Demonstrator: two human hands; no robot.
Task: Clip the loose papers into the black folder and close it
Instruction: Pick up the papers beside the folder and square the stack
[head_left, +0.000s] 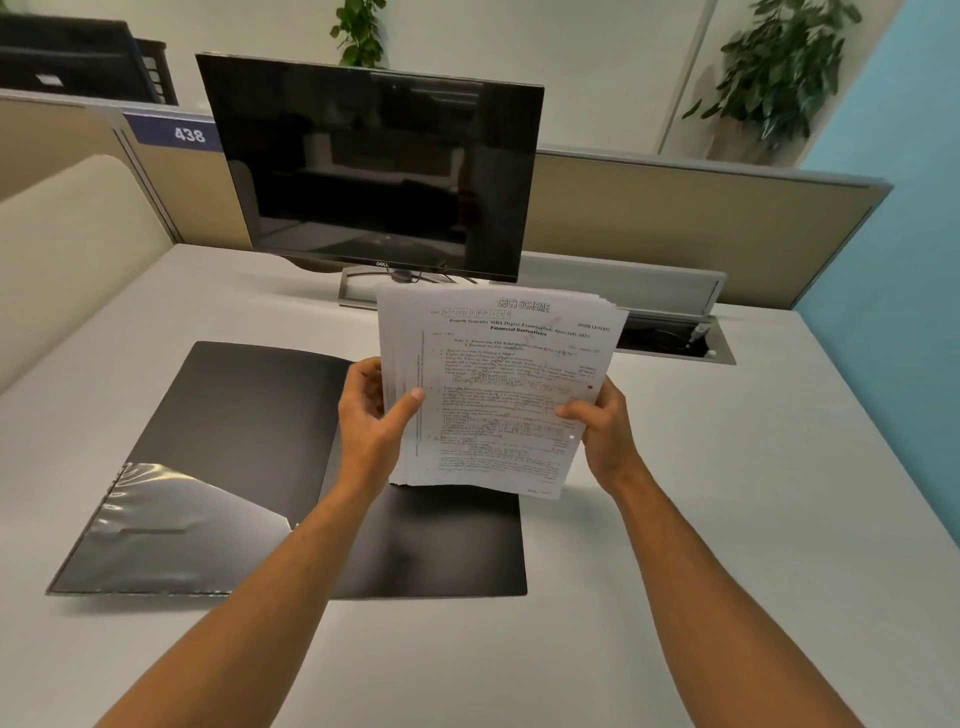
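Observation:
A black folder (249, 431) lies open and flat on the desk, with a clear plastic pocket (171, 525) on its left inside cover. Above its right half I hold a stack of printed papers (498, 395) upright, its lower edge just over the folder. My left hand (371, 410) grips the stack's left edge, thumb on the front page. My right hand (597, 426) grips the right edge. The papers hide most of the folder's right half, and any clip there is out of sight.
A dark monitor (374, 171) on a stand sits at the back of the grey desk (727, 519). A cable hatch (670, 338) is open at the back right. Beige partitions (675, 218) close off the desk's rear and left.

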